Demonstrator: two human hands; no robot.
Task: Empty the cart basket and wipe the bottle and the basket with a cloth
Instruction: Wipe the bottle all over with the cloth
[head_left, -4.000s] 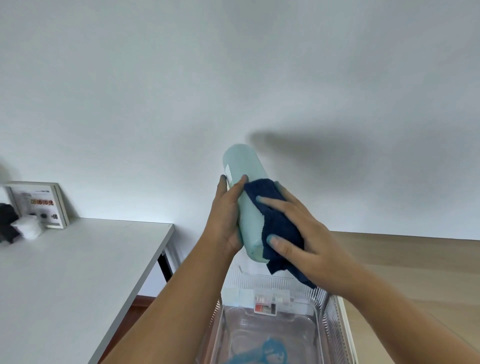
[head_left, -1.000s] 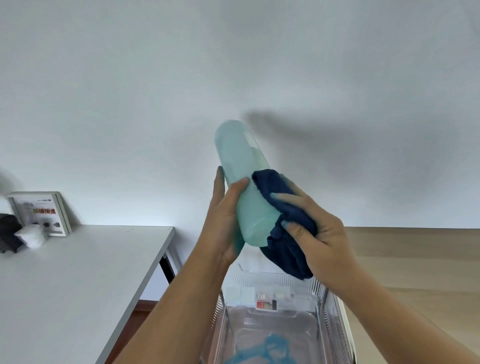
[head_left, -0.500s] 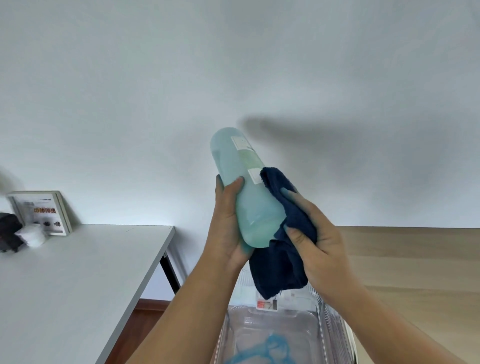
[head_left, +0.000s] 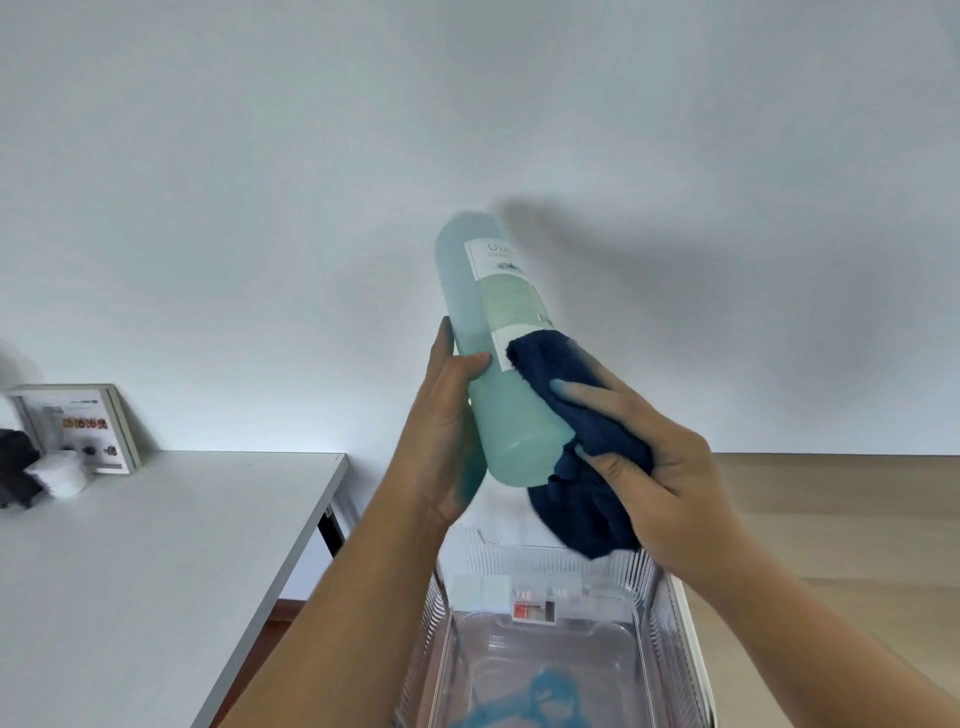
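The bottle (head_left: 491, 353), a pale teal cylinder with a white and green label, is held in the air above the cart basket (head_left: 670, 618), tilted so its far end leans toward eleven o'clock and its near end points down at five o'clock. The left hand (head_left: 447, 431) is wrapped partway around the lower body from the nine o'clock side, thumb across the front and fingers behind; whether the palm bears fully on the plastic cannot be told. The right hand (head_left: 649, 467) is curled closed around a bunched dark blue cloth (head_left: 587, 467), pressing it against the bottle's three o'clock flank just below the label, with a loose tail hanging toward six o'clock over the basket's far wall. The main risk, as I judge it, is the bottle slipping: it is smooth, looks full of liquid, and is gripped near one end by a single hand, so a firm rubbing stroke could twist it out and drop it into the clear basket, where something blue (head_left: 524, 701) lies at the bottom. A second risk is the cloth's edge catching and lifting the label corner. The white table (head_left: 156, 545) at eight o'clock, carrying a framed card (head_left: 78, 426) at its far end, stands just beside the cart; a wide left elbow swing could knock against its edge.
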